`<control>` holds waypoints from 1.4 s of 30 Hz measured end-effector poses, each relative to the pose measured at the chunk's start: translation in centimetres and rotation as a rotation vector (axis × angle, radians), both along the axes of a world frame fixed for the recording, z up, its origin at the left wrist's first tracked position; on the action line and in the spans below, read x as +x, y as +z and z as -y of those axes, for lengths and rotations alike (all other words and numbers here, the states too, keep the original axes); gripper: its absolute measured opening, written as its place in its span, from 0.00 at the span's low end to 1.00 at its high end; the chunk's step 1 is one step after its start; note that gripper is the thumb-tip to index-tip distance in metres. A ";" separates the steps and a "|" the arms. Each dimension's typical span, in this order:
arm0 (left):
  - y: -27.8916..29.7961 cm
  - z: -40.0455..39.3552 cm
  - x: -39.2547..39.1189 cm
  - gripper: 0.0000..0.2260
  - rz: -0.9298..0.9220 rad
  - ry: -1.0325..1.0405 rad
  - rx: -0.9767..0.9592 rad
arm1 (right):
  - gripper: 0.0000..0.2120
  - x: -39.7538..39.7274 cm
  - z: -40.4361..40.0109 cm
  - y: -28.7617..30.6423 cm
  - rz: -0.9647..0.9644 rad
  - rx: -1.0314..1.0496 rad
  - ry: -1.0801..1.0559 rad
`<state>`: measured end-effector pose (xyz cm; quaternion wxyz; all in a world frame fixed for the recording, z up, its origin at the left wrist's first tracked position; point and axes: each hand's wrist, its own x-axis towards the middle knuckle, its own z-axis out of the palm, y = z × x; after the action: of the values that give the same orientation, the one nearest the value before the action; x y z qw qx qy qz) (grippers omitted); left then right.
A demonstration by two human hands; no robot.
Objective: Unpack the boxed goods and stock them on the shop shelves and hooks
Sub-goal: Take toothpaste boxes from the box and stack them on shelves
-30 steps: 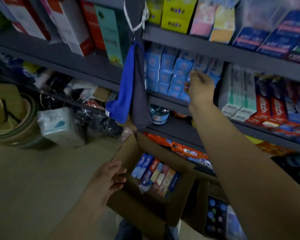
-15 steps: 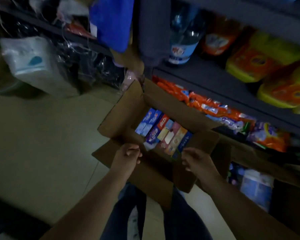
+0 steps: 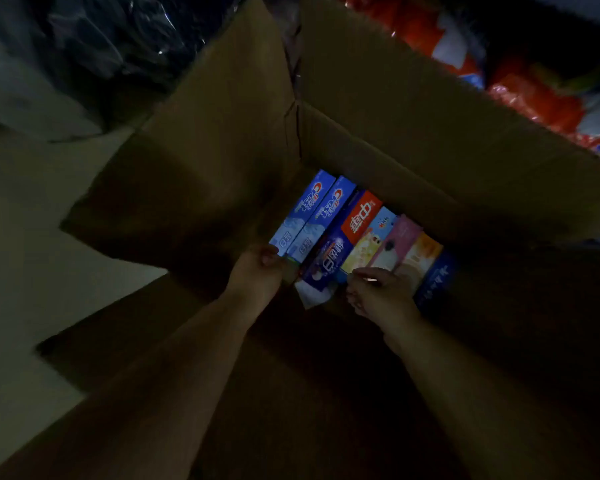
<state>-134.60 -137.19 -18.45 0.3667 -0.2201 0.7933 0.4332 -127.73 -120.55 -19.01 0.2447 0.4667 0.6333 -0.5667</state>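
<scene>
Open brown cardboard carton (image 3: 378,109), flaps spread, holds a row of long toothpaste boxes lying side by side: two light-blue boxes (image 3: 309,216) at the left, then a dark-blue and red box (image 3: 340,247), pastel yellow, pink and peach boxes (image 3: 392,244), and a dark-blue box (image 3: 433,278) at the right. Left hand (image 3: 257,275) is inside the carton, thumb and fingers pinching the near end of the light-blue boxes. Right hand (image 3: 378,292) has fingers curled at the near ends of the pastel boxes; whether it actually grips one cannot be told in the dim light.
</scene>
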 end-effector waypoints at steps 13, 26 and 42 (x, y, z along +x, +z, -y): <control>-15.6 -1.7 -4.8 0.44 -0.245 -0.312 -0.210 | 0.05 -4.8 -2.2 -11.6 -0.232 0.021 -0.176; -15.5 -2.8 -4.9 0.43 -0.288 -0.506 -0.373 | 0.08 -3.8 -1.9 -13.2 -0.348 0.053 -0.153; -5.3 -4.1 -1.8 0.22 -0.143 -0.170 0.154 | 0.13 -5.4 0.3 -7.7 -0.281 -0.371 -0.319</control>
<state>-136.40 -133.09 -23.72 0.3604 -0.0919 0.7975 0.4750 -133.10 -120.88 -26.71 0.1433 0.4244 0.4650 -0.7636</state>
